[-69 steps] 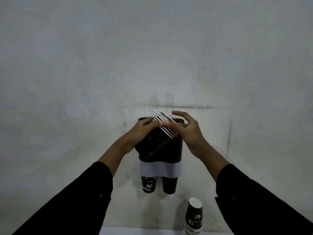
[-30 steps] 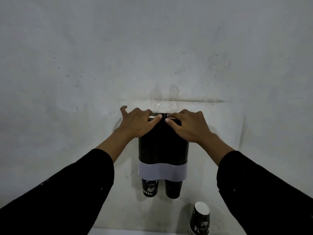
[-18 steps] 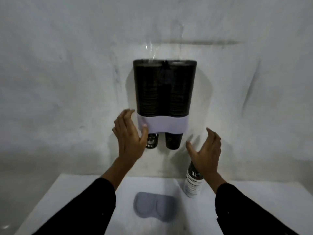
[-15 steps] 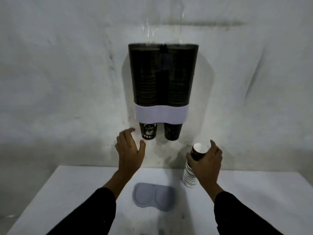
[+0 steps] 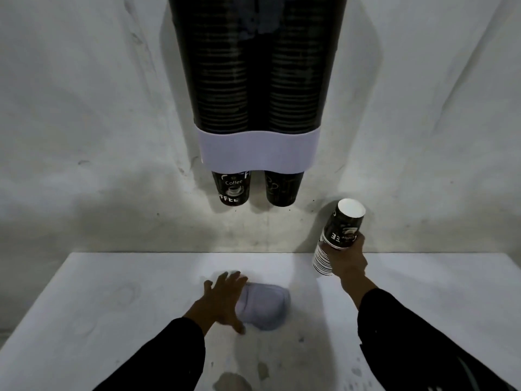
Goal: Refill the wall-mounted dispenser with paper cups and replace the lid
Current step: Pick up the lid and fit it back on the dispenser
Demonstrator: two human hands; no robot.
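Observation:
The double-tube dispenser [image 5: 258, 66] hangs on the wall, dark and packed with stacked cups, with a pale band [image 5: 258, 150] near its bottom. Two black coffee cups [image 5: 231, 189] poke out below the band. Its top is out of frame. A stack of paper cups [image 5: 337, 237] stands upside down on the table at the right, and my right hand [image 5: 348, 261] is wrapped around it. The grey two-lobed lid [image 5: 265, 307] lies flat on the table. My left hand [image 5: 221, 301] is spread over the lid's left side, fingers apart, touching or just above it.
A white table [image 5: 112, 300] runs under the dispenser against a pale wall [image 5: 84, 108]. Dark stains mark the table's near edge [image 5: 234, 382].
Both hands came down from the dispenser's top. My right hand closed on the cup stack on the table. My left hand dropped from beneath the dispenser onto the lid. The view tilted down.

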